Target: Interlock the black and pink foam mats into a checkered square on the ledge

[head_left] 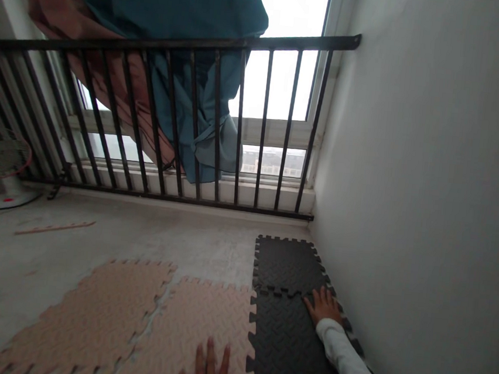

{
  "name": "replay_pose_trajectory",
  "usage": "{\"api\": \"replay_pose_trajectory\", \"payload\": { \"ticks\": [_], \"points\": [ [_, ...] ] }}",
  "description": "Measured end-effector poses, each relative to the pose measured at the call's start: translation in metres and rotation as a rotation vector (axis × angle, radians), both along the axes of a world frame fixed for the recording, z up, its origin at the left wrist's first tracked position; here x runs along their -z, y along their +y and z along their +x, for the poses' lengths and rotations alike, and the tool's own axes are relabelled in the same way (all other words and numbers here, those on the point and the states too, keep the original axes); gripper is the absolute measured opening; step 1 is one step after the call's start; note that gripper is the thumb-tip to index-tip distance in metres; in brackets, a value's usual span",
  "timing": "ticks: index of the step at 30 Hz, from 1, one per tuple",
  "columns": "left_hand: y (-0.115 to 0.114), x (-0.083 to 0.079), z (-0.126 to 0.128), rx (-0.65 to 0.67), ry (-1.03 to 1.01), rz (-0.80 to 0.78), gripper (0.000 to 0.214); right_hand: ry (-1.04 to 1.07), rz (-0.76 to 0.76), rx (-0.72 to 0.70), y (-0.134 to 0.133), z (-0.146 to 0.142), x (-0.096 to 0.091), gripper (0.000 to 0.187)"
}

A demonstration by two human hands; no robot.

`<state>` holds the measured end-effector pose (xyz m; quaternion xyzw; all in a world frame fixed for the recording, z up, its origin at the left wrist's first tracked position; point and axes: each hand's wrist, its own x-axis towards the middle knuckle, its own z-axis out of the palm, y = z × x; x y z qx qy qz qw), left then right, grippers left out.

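Observation:
My right hand [325,306] lies with its fingers spread on a black foam floor tile [291,344], near the tile's far right corner by the wall. Beyond it, a second black foam tile [289,261] lies almost edge to edge with the first. My left hand [207,371] rests, fingers apart, on a beige foam floor tile [202,312], and the bottom of the picture cuts it off. That tile's toothed right side meets the nearer black tile. Another beige foam tile [100,314] lies to the left, a narrow gap between the two.
A white wall [432,169] rises on the right. Ahead, a black metal railing [211,124] stands before a window with a blue and pink curtain [174,3]. At the left are a fan [9,187] and a thin strip [55,228] on the concrete floor [209,242].

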<state>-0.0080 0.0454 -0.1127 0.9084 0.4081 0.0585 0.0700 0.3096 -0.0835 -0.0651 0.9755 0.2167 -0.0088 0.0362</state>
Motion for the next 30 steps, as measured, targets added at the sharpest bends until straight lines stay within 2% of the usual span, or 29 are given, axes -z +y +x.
{"api": "replay_pose_trajectory", "payload": {
  "ticks": [4,9,13,16,20,24,27,30],
  "points": [
    [-0.002,-0.004,0.001,0.026,0.0,0.011,0.074,0.088,-0.058,-0.014,0.004,-0.011,-0.011,0.064],
    [-0.005,-0.008,0.003,-0.007,0.031,0.015,0.06,0.114,-0.03,-0.16,0.013,-0.038,-0.018,0.068],
    [-0.007,-0.015,0.004,-0.002,0.038,0.027,0.084,0.125,-0.094,-0.118,0.025,-0.047,-0.029,0.071],
    [-0.008,-0.016,0.003,-0.015,0.015,0.031,0.089,0.143,-0.074,-0.12,0.037,-0.053,-0.037,0.069],
    [-0.009,-0.015,0.004,-0.016,0.001,0.024,0.09,0.141,0.027,-0.235,0.05,-0.071,-0.027,0.061],
    [-0.009,-0.019,0.004,-0.014,0.023,0.019,0.097,0.105,0.027,-0.215,0.059,-0.082,-0.021,0.066],
    [-0.009,-0.022,0.004,-0.014,0.036,0.01,0.094,0.07,0.064,-0.18,0.07,-0.08,-0.032,0.053],
    [-0.008,-0.019,0.004,0.001,0.024,0.008,0.081,0.03,0.113,-0.147,0.085,-0.076,-0.042,0.034]
  ]
}}
